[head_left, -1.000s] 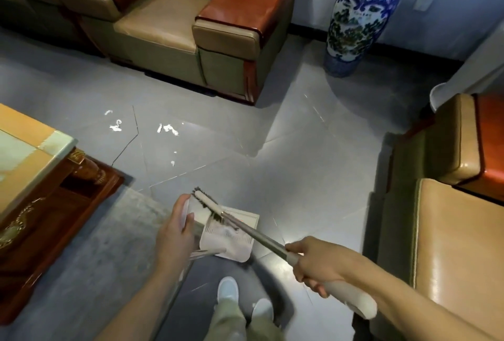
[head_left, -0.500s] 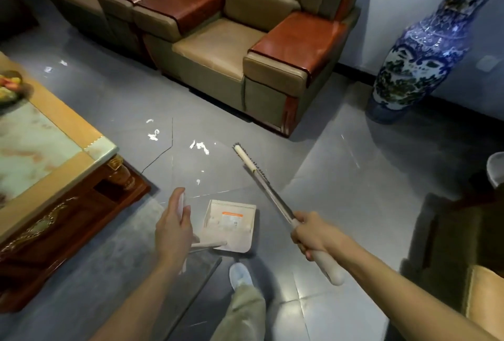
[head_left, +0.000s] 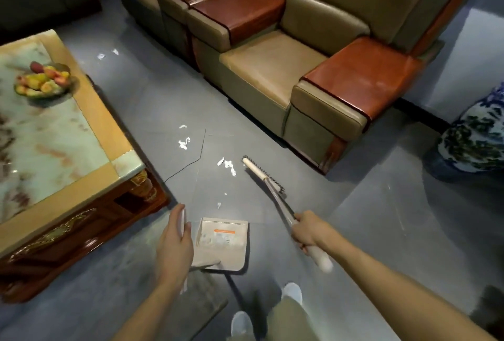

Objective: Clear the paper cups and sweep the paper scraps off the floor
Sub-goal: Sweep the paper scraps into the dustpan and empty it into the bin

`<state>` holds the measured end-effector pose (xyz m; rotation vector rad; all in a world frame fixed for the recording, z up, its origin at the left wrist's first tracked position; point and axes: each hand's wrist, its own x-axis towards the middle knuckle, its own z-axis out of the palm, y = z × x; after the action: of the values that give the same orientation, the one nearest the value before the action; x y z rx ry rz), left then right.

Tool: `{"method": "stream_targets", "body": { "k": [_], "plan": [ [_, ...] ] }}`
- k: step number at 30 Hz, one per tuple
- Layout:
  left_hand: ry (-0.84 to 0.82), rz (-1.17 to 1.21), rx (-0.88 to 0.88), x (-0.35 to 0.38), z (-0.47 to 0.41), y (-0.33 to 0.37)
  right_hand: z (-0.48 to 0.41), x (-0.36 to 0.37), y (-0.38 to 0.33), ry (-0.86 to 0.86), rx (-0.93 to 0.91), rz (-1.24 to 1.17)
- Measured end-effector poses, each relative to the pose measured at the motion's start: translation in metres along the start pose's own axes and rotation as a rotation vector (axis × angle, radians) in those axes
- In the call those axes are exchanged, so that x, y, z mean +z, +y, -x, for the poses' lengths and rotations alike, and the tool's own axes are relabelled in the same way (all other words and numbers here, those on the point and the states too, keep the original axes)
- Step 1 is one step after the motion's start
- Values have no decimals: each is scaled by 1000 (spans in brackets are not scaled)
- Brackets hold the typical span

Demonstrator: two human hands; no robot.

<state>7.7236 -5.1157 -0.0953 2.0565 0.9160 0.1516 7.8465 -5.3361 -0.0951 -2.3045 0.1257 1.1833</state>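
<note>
left hand: wrapping round the upright white handle of the dustpan, holding it just ahead of the feet.
dustpan: sitting low on the grey floor, mouth pointing away toward the litter; showing pale flecks inside, too blurred for calling them paper.
right hand: clamping round the shaft of the broom, well apart from the other hand, arm stretching forward.
brush head: lying out beyond the pan now, having hung right over the pan a second ago; sitting just right of the nearest litter, contact with the floor not being clear.
near paper scraps: lying loose between brush head and coffee table, with smaller bits trailing back toward the pan mouth.
step in hand: judging by that swing outward, finishing one load and setting up the next pull of paper into the pan.
middle scraps: waiting farther out, beside a crack in the tile.
far scraps: lying between table and sofa, well out of reach, likely needing a move forward.
paper cups: not showing clearly anywhere.
</note>
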Motion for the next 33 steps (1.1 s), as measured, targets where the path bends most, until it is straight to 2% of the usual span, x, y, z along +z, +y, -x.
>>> {"method": "stream_targets", "body": {
  "k": [3,9,16,21,27,30,33],
  "plan": [
    [77,20,-44,13,-28,9,-47,-28,-36,-16,-25,119],
    [101,-56,-143,32,-80,34,-142,-78,-102,-59,-100,322],
    [156,-83,-319,24,-109,24,-211,-111,-158,-186,-115,519],
    [169,-78,-295,24,-115,21,-200,-96,-159,-287,-105,687],
    [154,-34,-225,25,-121,27,-149,-72,-141,-429,-83,699],
    [147,-7,-199,22,-122,32,-124,-70,-142,-528,-37,638],
    [144,7,-185,18,-123,29,-104,-84,-157,-565,85,423]
  ]
}}
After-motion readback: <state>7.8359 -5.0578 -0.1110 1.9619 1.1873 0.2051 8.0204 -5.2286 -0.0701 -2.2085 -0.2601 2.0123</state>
